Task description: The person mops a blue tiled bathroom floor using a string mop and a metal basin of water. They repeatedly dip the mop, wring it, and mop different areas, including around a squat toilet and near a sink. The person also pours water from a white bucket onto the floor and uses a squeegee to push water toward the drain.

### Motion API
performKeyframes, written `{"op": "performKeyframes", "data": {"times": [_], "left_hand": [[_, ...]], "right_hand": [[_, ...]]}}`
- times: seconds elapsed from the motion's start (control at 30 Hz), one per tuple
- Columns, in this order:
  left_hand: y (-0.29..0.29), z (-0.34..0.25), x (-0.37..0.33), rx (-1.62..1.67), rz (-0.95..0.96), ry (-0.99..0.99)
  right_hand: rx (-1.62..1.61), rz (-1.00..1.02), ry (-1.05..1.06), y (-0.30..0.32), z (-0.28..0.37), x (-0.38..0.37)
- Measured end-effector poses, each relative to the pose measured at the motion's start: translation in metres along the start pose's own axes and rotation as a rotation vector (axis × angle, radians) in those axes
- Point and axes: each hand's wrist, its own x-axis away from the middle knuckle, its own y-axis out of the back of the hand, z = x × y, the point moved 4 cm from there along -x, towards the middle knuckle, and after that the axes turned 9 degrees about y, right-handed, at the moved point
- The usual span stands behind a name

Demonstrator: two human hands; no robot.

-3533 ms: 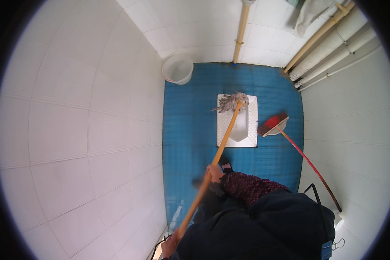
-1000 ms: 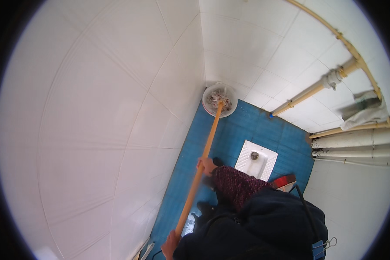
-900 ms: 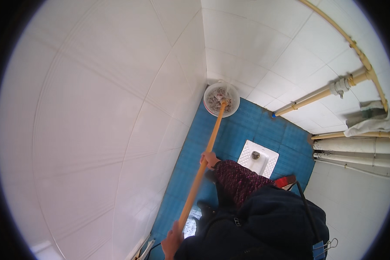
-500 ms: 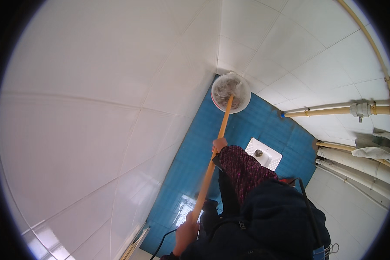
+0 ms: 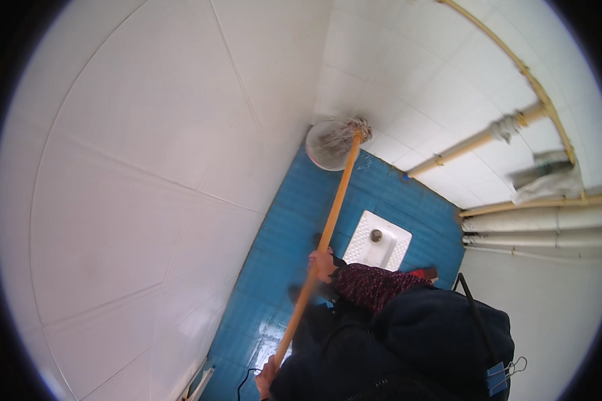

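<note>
The fingers of the right hand [image 5: 322,265] are wrapped snugly around the middle of the mop's wooden handle [image 5: 338,204]; those of the left hand [image 5: 266,378] grip it low down, near the body. From there the handle slants away from us to the mop head [image 5: 361,127], at the far right side of the white bucket [image 5: 312,150] in the corner. Half a second ago that head was sunk in the bucket; now it has come up to the rim, strands trailing back over the opening. I can't tell whether it touches the rim. Pale specks, like drips, dot the blue floor [image 5: 381,194] just beside the bucket. To my eye, the dunking has paused or ended, and the mop is probably heavy with water. Nearer the person sits the squat toilet [image 5: 399,250], clear of the mop, and beyond its right side shows a bit of the red broom [image 5: 425,273].
</note>
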Motion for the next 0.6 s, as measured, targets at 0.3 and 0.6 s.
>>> {"op": "performKeyframes", "data": {"times": [0.3, 0.6], "left_hand": [[-0.012, 0.063, 0.023, 0.087, 0.037, -0.343], [-0.048, -0.1, 0.045, -0.059, 0.126, -0.264]], "right_hand": [[-0.225, 0.03, 0.168, 0.056, -0.025, 0.108], [-0.201, -0.136, 0.367, 0.229, -0.005, 0.006]]}}
